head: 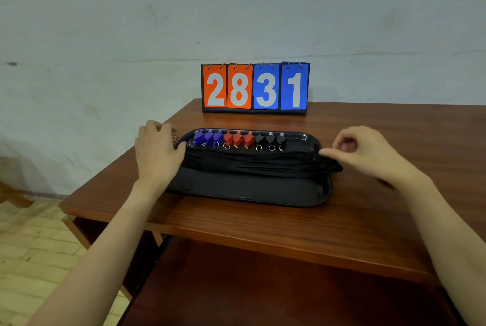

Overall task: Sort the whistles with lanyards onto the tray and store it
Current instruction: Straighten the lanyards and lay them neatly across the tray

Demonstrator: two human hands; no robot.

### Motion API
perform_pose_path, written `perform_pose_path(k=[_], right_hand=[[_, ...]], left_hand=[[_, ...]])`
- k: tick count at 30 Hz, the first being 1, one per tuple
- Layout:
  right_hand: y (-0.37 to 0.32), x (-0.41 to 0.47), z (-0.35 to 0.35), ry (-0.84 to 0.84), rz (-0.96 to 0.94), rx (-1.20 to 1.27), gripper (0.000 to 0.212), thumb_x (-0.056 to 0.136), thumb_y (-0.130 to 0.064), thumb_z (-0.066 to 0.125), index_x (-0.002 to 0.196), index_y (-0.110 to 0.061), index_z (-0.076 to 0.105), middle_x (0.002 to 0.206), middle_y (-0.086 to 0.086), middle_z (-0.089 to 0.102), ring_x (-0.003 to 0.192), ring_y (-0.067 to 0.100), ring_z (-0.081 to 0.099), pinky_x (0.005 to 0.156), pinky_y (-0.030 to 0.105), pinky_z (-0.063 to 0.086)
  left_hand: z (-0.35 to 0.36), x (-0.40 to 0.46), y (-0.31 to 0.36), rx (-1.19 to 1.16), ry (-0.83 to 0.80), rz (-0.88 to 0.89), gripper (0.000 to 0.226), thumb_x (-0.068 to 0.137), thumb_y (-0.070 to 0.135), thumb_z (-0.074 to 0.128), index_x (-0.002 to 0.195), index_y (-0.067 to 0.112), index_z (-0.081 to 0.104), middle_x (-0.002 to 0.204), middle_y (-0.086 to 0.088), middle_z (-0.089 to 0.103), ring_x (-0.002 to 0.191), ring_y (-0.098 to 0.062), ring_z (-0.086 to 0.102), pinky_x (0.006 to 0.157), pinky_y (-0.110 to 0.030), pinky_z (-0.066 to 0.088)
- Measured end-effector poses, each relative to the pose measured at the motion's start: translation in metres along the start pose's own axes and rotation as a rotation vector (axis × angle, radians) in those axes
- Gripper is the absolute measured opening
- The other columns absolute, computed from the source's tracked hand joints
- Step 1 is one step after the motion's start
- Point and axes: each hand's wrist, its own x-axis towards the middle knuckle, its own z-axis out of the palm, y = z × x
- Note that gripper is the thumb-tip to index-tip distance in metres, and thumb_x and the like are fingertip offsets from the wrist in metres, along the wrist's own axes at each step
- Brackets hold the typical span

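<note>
A black oblong tray (247, 191) lies on the wooden table. Along its far side stand three blue whistles (207, 137), three red whistles (238, 137) and three black whistles (271, 139) in a row, each with a metal ring. Their black lanyards (252, 161) lie bundled across the tray's middle. My left hand (157, 153) rests on the tray's left end, fingers over the lanyard bundle. My right hand (365, 152) hovers at the tray's right end, thumb and forefinger pinched near the lanyard ends; whether it grips them I cannot tell.
A flip scoreboard (255, 88) reading 28 and 31 stands at the table's back edge against the wall. The wooden table (368, 207) has a lower shelf (263, 294) beneath its front edge. Tiled floor lies to the left.
</note>
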Motion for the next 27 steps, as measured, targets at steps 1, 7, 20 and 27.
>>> perform_pose_path(k=[1, 7, 20, 27], right_hand=[[0.006, 0.0, -0.005, 0.061, 0.059, 0.004, 0.026, 0.08, -0.042, 0.071, 0.072, -0.018, 0.064, 0.071, -0.004, 0.062, 0.067, 0.011, 0.054, 0.059, 0.025, 0.039], [0.062, -0.001, -0.03, 0.213, 0.576, -0.053, 0.006, 0.092, -0.011, 0.055, 0.09, -0.011, 0.061, 0.11, 0.015, 0.064, 0.104, 0.031, 0.057, 0.081, 0.037, 0.043], [0.055, 0.003, -0.007, 0.074, 0.517, -0.15, 0.025, 0.085, -0.037, 0.069, 0.087, -0.012, 0.068, 0.102, 0.008, 0.067, 0.109, 0.028, 0.054, 0.087, 0.037, 0.047], [0.071, 0.009, 0.007, -0.016, 0.546, -0.252, 0.027, 0.086, -0.027, 0.068, 0.062, -0.02, 0.058, 0.095, 0.007, 0.067, 0.111, 0.034, 0.049, 0.097, 0.043, 0.039]], left_hand=[[0.0, -0.001, 0.01, -0.04, -0.012, 0.02, 0.036, 0.087, 0.026, 0.066, 0.119, 0.011, 0.06, 0.121, -0.014, 0.053, 0.116, -0.029, 0.048, 0.092, -0.04, 0.044], [0.019, 0.0, 0.084, -0.247, -0.193, 0.222, 0.034, 0.088, 0.03, 0.065, 0.119, 0.018, 0.059, 0.118, -0.001, 0.059, 0.112, -0.018, 0.054, 0.098, -0.037, 0.048], [0.051, 0.004, 0.214, -0.413, -0.253, 0.536, 0.028, 0.09, 0.03, 0.06, 0.114, 0.016, 0.062, 0.108, 0.001, 0.065, 0.103, -0.016, 0.057, 0.091, -0.034, 0.048], [0.064, -0.006, 0.205, -0.454, -0.287, 0.566, 0.022, 0.088, 0.026, 0.063, 0.109, 0.017, 0.064, 0.101, 0.004, 0.065, 0.097, -0.013, 0.059, 0.087, -0.034, 0.051]])
